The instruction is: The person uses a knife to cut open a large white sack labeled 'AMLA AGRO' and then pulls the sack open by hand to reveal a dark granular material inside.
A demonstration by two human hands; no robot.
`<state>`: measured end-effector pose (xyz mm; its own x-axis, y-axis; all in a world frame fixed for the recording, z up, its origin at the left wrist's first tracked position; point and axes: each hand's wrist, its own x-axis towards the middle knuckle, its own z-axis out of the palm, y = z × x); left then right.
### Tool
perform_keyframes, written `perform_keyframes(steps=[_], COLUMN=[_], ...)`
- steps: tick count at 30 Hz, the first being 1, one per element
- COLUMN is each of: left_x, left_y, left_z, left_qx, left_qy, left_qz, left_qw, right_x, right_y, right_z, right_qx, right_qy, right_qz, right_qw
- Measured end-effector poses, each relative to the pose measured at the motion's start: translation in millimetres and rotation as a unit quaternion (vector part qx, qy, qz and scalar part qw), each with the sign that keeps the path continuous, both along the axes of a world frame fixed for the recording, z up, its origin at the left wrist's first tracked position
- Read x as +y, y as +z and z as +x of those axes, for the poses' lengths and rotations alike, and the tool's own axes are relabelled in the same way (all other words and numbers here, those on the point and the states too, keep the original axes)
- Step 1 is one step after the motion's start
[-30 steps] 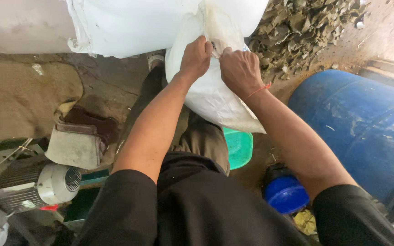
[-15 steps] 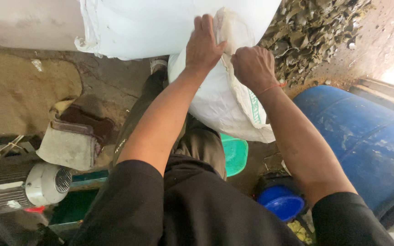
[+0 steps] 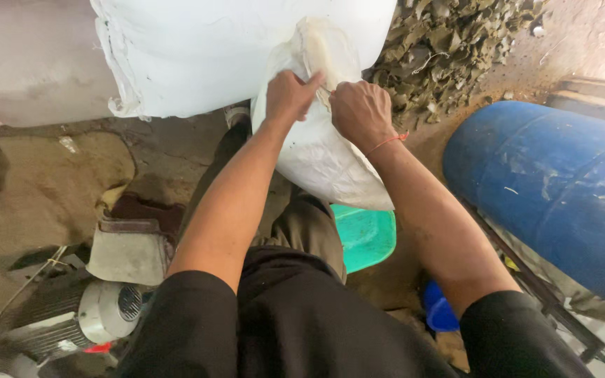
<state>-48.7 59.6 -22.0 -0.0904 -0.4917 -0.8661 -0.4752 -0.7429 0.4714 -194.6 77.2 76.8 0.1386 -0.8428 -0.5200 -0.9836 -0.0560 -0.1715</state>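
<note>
White sack [image 3: 316, 157] hangs under both hands: left hand [image 3: 290, 94] and right hand [image 3: 360, 112] pinching its top.

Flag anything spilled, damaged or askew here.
The blue drum lies on its side with scuffed, flaking paint. A heap of dry husk-like scraps sits loose on the ground. Both hands, left and right, grip the white sack.
</note>
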Motion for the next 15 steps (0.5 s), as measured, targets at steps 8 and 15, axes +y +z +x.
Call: perform_keyframes(steps=[8, 15], left_x=[32.5, 38.9], left_y=[-37.4, -43.0], left_z=[-1.6, 1.0], left_qx=[0.044, 0.044], left_qy=[0.051, 0.044], left_qz=[-0.289, -0.347], left_qw=[0.955, 0.936], right_x=[-0.2, 2.3], right_y=[5.7, 6.1], right_z=[-7.9, -4.6], right_qx=[-0.022, -0.019], right_qy=[0.011, 0.041], right_qz=[-0.022, -0.038], right_qw=[0.999, 0.998])
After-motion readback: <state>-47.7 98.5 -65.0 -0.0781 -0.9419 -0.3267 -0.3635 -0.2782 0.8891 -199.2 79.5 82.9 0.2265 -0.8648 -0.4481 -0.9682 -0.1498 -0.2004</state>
